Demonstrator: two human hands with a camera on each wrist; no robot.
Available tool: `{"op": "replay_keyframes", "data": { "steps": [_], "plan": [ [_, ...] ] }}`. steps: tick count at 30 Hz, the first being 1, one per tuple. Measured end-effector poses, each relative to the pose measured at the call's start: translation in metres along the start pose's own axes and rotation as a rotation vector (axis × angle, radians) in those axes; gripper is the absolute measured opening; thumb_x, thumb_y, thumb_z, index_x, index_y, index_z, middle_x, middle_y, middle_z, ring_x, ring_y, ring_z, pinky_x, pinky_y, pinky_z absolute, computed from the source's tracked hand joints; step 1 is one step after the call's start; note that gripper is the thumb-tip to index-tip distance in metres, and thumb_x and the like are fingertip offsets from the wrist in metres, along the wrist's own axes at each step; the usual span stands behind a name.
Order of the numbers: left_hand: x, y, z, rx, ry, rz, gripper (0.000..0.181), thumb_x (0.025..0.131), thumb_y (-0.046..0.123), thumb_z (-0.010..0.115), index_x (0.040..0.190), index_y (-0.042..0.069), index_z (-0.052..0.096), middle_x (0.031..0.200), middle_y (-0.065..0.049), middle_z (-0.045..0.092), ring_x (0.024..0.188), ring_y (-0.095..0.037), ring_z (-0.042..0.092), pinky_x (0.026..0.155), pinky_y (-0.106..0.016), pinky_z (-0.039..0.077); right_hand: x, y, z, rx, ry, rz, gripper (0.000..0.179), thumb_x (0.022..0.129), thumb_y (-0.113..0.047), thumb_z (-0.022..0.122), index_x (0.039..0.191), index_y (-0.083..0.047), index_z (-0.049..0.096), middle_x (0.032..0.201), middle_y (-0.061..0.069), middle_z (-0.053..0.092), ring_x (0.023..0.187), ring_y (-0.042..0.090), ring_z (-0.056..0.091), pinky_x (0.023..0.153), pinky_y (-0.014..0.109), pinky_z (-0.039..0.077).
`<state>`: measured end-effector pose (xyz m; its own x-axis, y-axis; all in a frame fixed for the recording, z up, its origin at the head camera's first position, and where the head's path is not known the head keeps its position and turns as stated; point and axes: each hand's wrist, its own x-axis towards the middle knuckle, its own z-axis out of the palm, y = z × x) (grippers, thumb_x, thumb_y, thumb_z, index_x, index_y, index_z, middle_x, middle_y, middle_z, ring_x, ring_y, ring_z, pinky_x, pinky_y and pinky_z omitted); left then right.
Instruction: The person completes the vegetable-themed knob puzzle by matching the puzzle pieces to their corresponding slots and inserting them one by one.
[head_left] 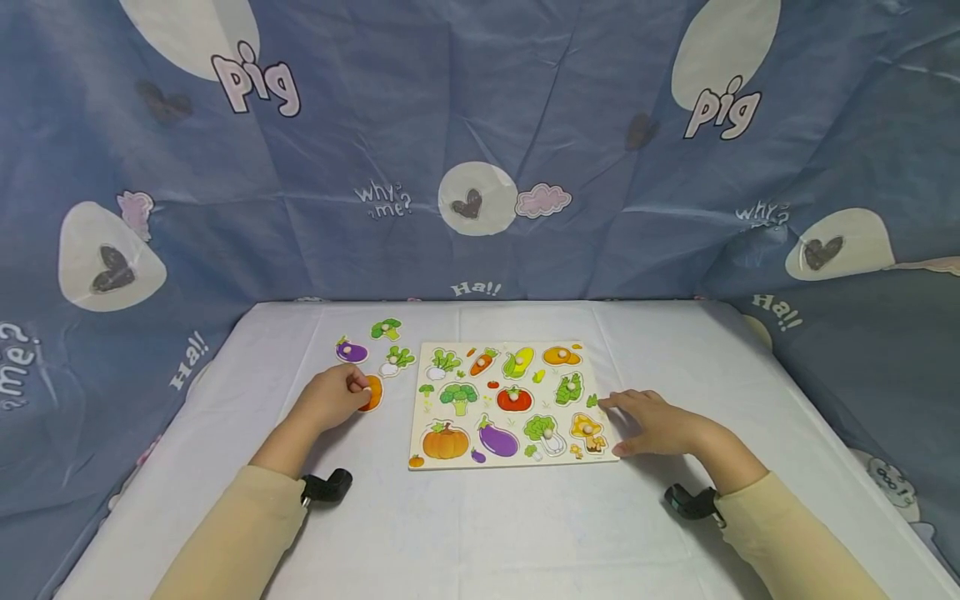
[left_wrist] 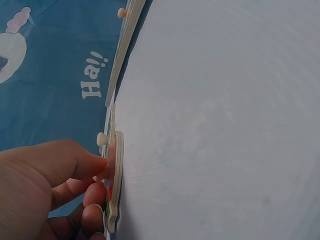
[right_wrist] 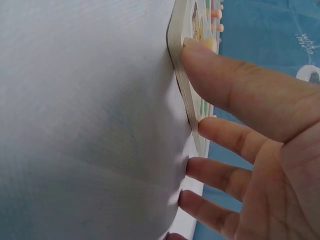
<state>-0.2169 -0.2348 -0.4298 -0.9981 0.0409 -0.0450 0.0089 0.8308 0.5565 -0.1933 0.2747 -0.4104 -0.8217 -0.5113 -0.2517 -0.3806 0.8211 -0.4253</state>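
Wide open table in front of the board, easy pass between the forearms. Narrow lane between the orange piece and board; radish piece pinches its far end. Eggplant piece and broccoli piece crowd beyond left hand. Right hand blocks board's right edge. Knobs stick up, low pass hindered. Curtain walls the back.

The piece in the left hand is orange; beyond that hand lie a purple eggplant piece, green broccoli piece and white-and-green radish piece. To its right, a cream board bears red, orange, yellow, green and purple vegetables. The surface is white, the backdrop beyond blue with grey hearts.
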Motion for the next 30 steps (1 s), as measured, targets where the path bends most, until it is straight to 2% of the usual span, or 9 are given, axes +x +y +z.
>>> {"op": "replay_keyframes", "data": {
  "steps": [7,12,21,25,30],
  "plan": [
    [0.000,0.000,0.000,-0.011,0.028,0.005,0.012,0.091,0.015,0.067,0.096,0.005,0.063,0.085,-0.006,0.061,0.079,-0.023,0.056,0.073,-0.036,0.044,-0.001,-0.002,-0.001,-0.001,-0.002,-0.007,0.078,0.083,-0.039,0.080,0.145,-0.005,0.048,0.149,0.025,0.042,0.136,0.052,0.032,0.107,0.066,0.029],
    [-0.001,0.002,0.001,-0.035,0.026,0.049,0.011,0.090,0.014,0.068,0.096,0.006,0.064,0.084,-0.005,0.061,0.078,-0.021,0.055,0.071,-0.034,0.045,0.000,-0.002,-0.001,-0.005,-0.004,0.000,0.078,0.082,-0.039,0.080,0.145,-0.006,0.048,0.149,0.025,0.042,0.137,0.051,0.032,0.107,0.066,0.029],
    [-0.002,0.012,0.004,-0.120,-0.031,0.121,0.013,0.088,0.012,0.071,0.095,0.005,0.064,0.085,-0.005,0.060,0.077,-0.019,0.055,0.067,-0.031,0.047,0.000,-0.003,-0.001,-0.006,-0.007,0.006,0.078,0.082,-0.040,0.081,0.145,-0.007,0.048,0.150,0.024,0.041,0.137,0.051,0.032,0.107,0.066,0.029],
    [-0.003,0.018,0.006,-0.128,-0.066,0.161,0.012,0.088,0.012,0.072,0.094,0.006,0.064,0.084,-0.004,0.060,0.077,-0.019,0.055,0.067,-0.031,0.048,0.000,-0.003,-0.001,-0.008,-0.007,0.001,0.079,0.082,-0.040,0.081,0.145,-0.007,0.048,0.149,0.025,0.041,0.137,0.052,0.032,0.107,0.067,0.029],
    [-0.004,0.025,0.011,-0.129,-0.109,0.190,0.010,0.088,0.013,0.073,0.091,0.009,0.064,0.081,-0.003,0.059,0.074,-0.018,0.054,0.061,-0.030,0.049,0.000,-0.002,-0.001,-0.008,-0.007,0.004,0.079,0.082,-0.040,0.080,0.145,-0.007,0.048,0.150,0.024,0.041,0.137,0.051,0.032,0.107,0.067,0.029]
  ]
}}
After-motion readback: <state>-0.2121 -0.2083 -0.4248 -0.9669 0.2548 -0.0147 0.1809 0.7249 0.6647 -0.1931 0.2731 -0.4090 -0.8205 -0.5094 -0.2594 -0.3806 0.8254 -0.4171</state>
